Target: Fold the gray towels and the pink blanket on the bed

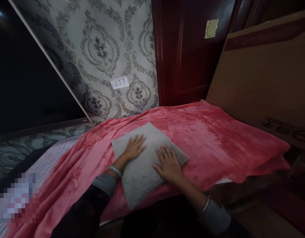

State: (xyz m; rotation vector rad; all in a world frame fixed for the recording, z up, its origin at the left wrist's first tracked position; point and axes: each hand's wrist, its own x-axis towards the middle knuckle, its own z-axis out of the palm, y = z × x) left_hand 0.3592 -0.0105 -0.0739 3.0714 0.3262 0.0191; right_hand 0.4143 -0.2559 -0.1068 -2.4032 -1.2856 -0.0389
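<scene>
A grey, soft-looking square cushion point(139, 178) lies at an angle on a pink plush blanket point(204, 138). Flat on its upper left part rests my left hand point(134, 147), fingers spread and holding nothing. My right hand point(168, 163) presses on the cushion's right side, its fingers also apart. Parts of the cushion beneath both palms are hidden. A pale green bangle circles my left wrist, and a thin silver one my right.
Behind the blanket stands a patterned wall with a paper label point(119, 82) reading 277. A dark red wood panel point(182, 49) and a large cardboard box point(263, 82) border the right. A dark screen-like panel point(25, 72) leans at left. Striped cloth point(58, 150) shows beside the blanket.
</scene>
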